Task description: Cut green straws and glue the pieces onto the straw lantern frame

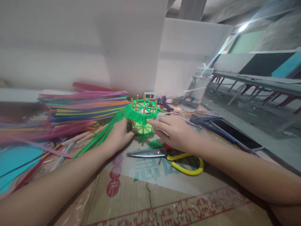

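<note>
The green pipe-cleaner frame with wooden posts [139, 117], beyond the yellow-handled steel scissors [162, 153], looks light and easily crushed, best held by its base [142, 129]. Right hand's [175, 130] forefinger and thumb stand apart; left hand's [118, 131] grip cannot be told.

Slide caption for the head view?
Left hand and right hand at a green frame with upright sticks, yellow-handled scissors in front.

Both hands [118, 133] [175, 133] flank a green frame [141, 118]; yellow-handled scissors [162, 152] lie nearer
</note>
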The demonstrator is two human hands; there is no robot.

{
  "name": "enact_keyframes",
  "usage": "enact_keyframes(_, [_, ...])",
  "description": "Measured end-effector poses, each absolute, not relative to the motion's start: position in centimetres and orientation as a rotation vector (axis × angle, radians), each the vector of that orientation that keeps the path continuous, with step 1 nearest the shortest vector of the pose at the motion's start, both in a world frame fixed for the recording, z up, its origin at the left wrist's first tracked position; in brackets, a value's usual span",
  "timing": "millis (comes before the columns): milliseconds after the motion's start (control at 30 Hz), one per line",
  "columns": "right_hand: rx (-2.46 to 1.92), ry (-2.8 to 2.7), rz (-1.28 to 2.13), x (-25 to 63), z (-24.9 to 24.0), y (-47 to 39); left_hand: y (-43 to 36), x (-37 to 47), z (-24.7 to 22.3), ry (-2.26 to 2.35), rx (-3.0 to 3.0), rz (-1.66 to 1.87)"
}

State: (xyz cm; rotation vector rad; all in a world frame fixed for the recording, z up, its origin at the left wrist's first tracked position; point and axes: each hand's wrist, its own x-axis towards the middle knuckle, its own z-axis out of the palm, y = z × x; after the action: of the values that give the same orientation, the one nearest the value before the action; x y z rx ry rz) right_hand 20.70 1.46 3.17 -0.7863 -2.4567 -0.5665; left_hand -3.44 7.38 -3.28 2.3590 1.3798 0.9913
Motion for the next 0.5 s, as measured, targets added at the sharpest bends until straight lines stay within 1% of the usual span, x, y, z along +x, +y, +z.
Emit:
enact_keyframes(67, [-0.772, -2.456, -0.514, 20.8, 3.2, 1.3, 7.3, -3.4, -3.2, 1.379, 2.356, 0.985])
enact_keyframes(133, [-0.781, -2.439, -0.366, 20.8, 3.4, 1.1, 7.3, -3.4, -3.2, 1.383, 2.35, 0.978])
enact_keyframes(200, [-0.886, -2.368, -0.089, 20.6, 3.6, 0.8, 7.2, -3.4, -3.2, 1.38, 2.349, 0.976])
enact_keyframes(300, [-1.107, -2.186, 0.443, 19.8, 3.5, 0.7, 7.1, -3.5, -3.2, 1.351, 2.357, 0.976])
enact_keyframes(367, [-1.161, -2.072, 0.731, 19.2, 3.2, 0.9, 7.1, -3.5, -3.1, 1.347, 2.361, 0.964])
enact_keyframes(433, [-1.154, -1.963, 0.931, 18.6, 2.8, 1.1, 7.2, -3.6, -3.1, 1.358, 2.364, 0.946])
enact_keyframes(500, [-1.125, -1.856, 1.051, 18.2, 2.4, 1.3, 7.2, -3.5, -3.0, 1.367, 2.37, 0.944])
